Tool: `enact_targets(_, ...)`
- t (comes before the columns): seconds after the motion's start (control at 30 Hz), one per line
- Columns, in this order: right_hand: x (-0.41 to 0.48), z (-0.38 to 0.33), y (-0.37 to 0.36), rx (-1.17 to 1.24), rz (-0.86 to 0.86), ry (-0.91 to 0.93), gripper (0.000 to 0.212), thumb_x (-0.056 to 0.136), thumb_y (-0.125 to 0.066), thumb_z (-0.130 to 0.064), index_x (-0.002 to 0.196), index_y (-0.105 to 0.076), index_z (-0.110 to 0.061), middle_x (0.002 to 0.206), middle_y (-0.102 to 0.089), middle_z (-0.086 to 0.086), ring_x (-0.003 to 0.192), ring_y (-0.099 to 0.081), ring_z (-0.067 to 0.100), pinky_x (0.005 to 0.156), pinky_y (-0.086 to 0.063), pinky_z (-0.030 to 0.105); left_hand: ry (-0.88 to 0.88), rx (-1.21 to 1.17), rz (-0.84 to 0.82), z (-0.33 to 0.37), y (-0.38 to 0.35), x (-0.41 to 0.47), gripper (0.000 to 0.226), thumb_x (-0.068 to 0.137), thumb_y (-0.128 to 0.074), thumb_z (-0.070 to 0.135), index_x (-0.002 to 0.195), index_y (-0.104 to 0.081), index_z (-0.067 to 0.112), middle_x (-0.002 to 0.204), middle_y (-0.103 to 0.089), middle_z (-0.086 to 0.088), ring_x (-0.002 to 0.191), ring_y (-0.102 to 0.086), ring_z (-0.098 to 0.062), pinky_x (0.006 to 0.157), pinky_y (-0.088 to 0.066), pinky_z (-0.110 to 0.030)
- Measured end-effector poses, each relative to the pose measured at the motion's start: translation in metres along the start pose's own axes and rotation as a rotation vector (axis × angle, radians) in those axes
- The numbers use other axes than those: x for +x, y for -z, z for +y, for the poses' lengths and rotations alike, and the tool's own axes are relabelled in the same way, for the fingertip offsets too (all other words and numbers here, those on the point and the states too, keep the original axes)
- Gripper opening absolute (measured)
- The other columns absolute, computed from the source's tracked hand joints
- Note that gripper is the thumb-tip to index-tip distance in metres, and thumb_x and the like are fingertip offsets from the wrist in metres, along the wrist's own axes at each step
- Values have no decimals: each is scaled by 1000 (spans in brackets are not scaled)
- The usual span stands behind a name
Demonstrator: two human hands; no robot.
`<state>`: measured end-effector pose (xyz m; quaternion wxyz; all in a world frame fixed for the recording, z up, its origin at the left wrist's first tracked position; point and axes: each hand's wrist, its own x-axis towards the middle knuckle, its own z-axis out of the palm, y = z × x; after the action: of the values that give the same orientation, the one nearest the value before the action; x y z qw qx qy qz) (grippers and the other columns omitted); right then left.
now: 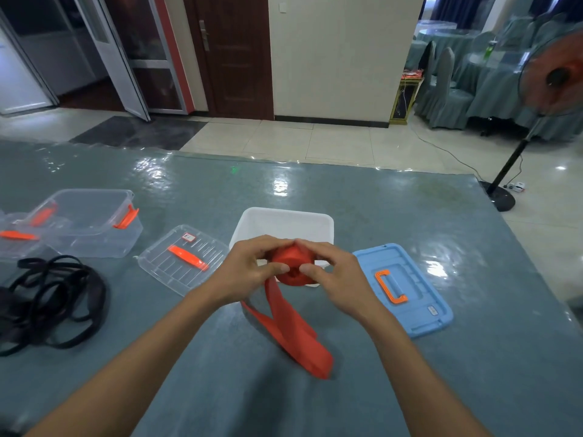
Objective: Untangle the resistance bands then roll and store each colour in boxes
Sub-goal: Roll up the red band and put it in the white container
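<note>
The flat red rubber resistance band [291, 323] is being rolled: left hand [249, 272] and right hand [331, 272] are pinching its coil tight above the white plastic box [284, 220], tail trailing onto the desk [410, 209].

Your left hand [249, 269] and right hand [334, 275] are bare, and both forearms [142, 357] run uncovered down to the lower edge of view.

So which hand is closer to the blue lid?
Right. The right hand grips the red roll just left of the blue lid; the left hand grips the roll's other side, farther from the lid.
</note>
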<state>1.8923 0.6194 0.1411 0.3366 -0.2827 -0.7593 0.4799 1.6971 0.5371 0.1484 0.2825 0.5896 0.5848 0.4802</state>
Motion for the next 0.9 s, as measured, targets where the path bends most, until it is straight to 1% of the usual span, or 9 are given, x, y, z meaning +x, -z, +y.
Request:
enact_targets(0.13, 2, -2, 0, 293, 97, -105, 44, 88, -70, 1, 121, -68, -29, 116, -74, 1, 108, -70, 21, 88, -59, 39, 47, -148, 116, 1, -5, 1, 50, 82, -81, 5, 128, -68, 21, 122, -73, 4, 113, -68, -14, 100, -54, -29)
enact_targets(0.2, -1, 0, -4, 556, 164, -159, 40, 91, -65, 6, 120, -69, -21, 109, -75, 5, 104, -72, 27, 75, -62, 40, 51, -247, 154, -2, -11, 0, 50, 84, -78, 2, 129, -66, 18, 123, -73, -1, 114, -69, -18, 98, -56, -32)
enact_targets(0.3, -5, 3, -14, 661, 222, -193, 36, 93, -62, 8, 123, -66, -11, 111, -74, 4, 105, -71, 28, 75, -62, 41, 34, -278, 193, -6, -16, -4, 48, 86, -72, -4, 130, -65, 10, 121, -73, -5, 110, -70, -20, 91, -55, -27)
enact_targets(0.37, -9, 2, -18, 498, 213, -154, 37, 93, -62, 6, 122, -66, -16, 111, -74, -2, 109, -70, 26, 79, -61, 39, 53, -264, 182, -7, -15, -6, 47, 85, -71, -8, 127, -66, 13, 119, -74, -2, 108, -71, -17, 91, -56, -27)
enact_targets(0.47, -11, 10, -11, -184, 131, 133, 46, 92, -67, -4, 133, -63, -24, 133, -64, -4, 125, -58, 13, 99, -53, 35, 66, -157, 129, -6, -11, -7, 47, 83, -73, -9, 126, -68, 9, 118, -74, -5, 107, -69, -16, 97, -56, -34)
enact_targets(0.53, -9, 12, -8, -351, 42, 231, 49, 92, -68, -8, 138, -60, -24, 142, -56, -1, 133, -52, 12, 106, -49, 35, 27, -85, 90, -4, -9, -6, 46, 82, -75, -8, 124, -69, 8, 117, -73, -7, 109, -68, -16, 99, -54, -31)
enact_targets(0.67, -6, 3, -12, -63, 142, 168, 46, 86, -73, -4, 127, -68, -24, 130, -66, -7, 125, -57, 5, 103, -50, 33, 23, -203, 130, 5, -8, -3, 38, 83, -78, 1, 118, -73, 13, 114, -75, -4, 107, -71, -18, 95, -56, -32)
enact_targets(0.83, -7, -5, -21, 547, 252, -106, 44, 90, -65, 7, 114, -73, -29, 111, -76, 7, 108, -70, 28, 84, -61, 43, -15, -311, 238, 3, -21, -8, 42, 85, -74, 1, 121, -70, 23, 118, -74, -2, 107, -71, -20, 89, -57, -29)
enact_targets(0.9, -8, -6, -26, 606, 284, -133, 44, 91, -63, 8, 115, -72, -28, 110, -76, 10, 106, -71, 30, 82, -62, 44, -17, -325, 244, -1, -24, -11, 45, 85, -73, -1, 123, -69, 22, 120, -73, -3, 109, -71, -23, 91, -57, -30)
